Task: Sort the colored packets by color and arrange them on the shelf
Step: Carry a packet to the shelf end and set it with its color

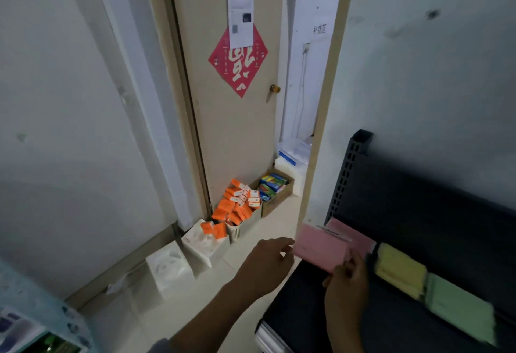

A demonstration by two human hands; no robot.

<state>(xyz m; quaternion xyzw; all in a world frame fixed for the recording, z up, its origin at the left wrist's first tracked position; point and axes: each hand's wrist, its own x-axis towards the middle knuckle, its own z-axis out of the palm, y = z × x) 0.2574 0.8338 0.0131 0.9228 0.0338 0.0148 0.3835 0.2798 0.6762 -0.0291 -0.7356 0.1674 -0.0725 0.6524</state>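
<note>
On the floor by the door (234, 118) we see a slotted white basket (242, 227) heaped above its rim with orange packets (237, 204), some of them with white ends. Two more orange packets lie on top of a white tissue box (205, 243) just beside the basket, and a second white tissue box (169, 269) stands nearer to us along the wall. Behind the basket sits an open cardboard box (275, 201) filled with blue, green and yellow packets (272, 186). Beyond it, in the gap of the doorway, is a clear plastic tub with blue clips (293, 151).

To the right stands a dark shelf (413, 213) with a perforated upright post. Along its front edge we see a row sorted by colour: pink packets (349, 234) at the left end, a stack of yellow packets (399, 270) next, then green packets (460, 306). Their long axes run along the shelf's front edge.

Our right hand (346, 283) pinches the lower edge of a pink packet (321, 249), thumb on its face. The packet is at the left end of the shelf, overlapping the other pink ones, its broad face turned up toward us and its long axis running roughly in line with the row. Our left hand (268, 260) reaches toward the packet's left edge with fingers loosely spread; we cannot tell whether the fingertips touch it.
</note>
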